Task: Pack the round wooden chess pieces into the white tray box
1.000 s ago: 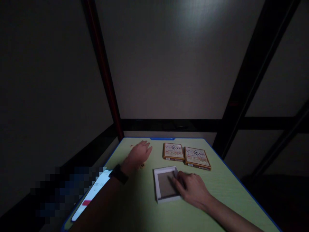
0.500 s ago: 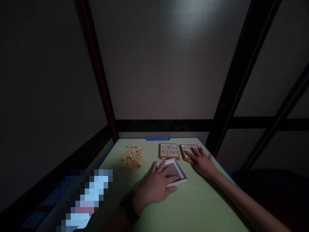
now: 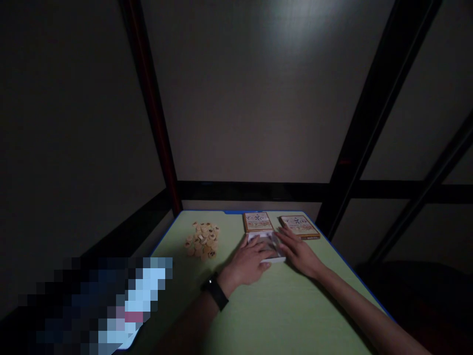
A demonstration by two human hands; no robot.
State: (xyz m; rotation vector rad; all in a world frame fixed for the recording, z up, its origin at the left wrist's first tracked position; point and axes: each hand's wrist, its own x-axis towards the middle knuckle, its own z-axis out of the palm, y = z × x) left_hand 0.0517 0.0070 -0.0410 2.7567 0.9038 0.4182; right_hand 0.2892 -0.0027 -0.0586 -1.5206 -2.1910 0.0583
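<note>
A shallow white open box half [image 3: 279, 260] lies on the green table, its far edge close to a flat patterned box. Over its left part my left hand [image 3: 247, 264] is spread. Some fingers reach across the inside and the thumb rests by the near wall. My right hand [image 3: 301, 254] touches the right side of the white box half, fingers stretched out. One patterned flat box [image 3: 258, 222] stands just beyond the white one. A second patterned flat box [image 3: 301, 227] lies to its right, beyond my right hand. Neither hand lifts anything.
Several round wooden discs with dark markings [image 3: 202, 240] form a loose pile on the left of the table [image 3: 295, 305]. A pixelated bright object [image 3: 144, 291] is at the lower left. Dark-framed walls surround the table's far side.
The white box half has moved away from me and turned straighter, with my left hand on it. My right hand has left the right patterned box, now turned, and come to the white one.
</note>
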